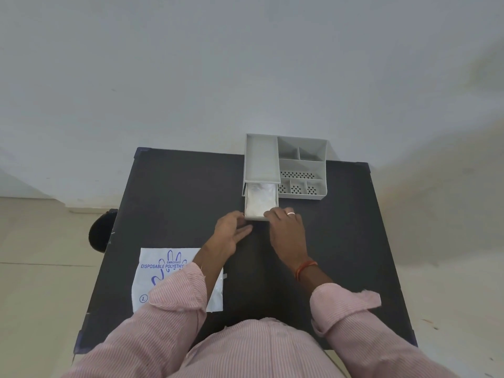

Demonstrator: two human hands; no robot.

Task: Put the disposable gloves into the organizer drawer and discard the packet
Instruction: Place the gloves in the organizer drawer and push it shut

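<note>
both hands (231, 230) (285, 225) meet at the front of an open drawer (260, 203) holding clear gloves (259, 196).
left hand flat and empty, right fingers curled on the drawer's front edge; the packet (158, 271) lies near the left forearm on the dark table (177, 192).

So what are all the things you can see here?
table: one, black, centre
organizer: one, grey, far edge of table
drawer: one, grey, pulled out of organizer
gloves: a clear-white stack, in drawer
packet: one, white with blue print, near-left on table
round object: one, black, on floor left of table
left hand: at drawer front
right hand: wears ring, on drawer front
</note>
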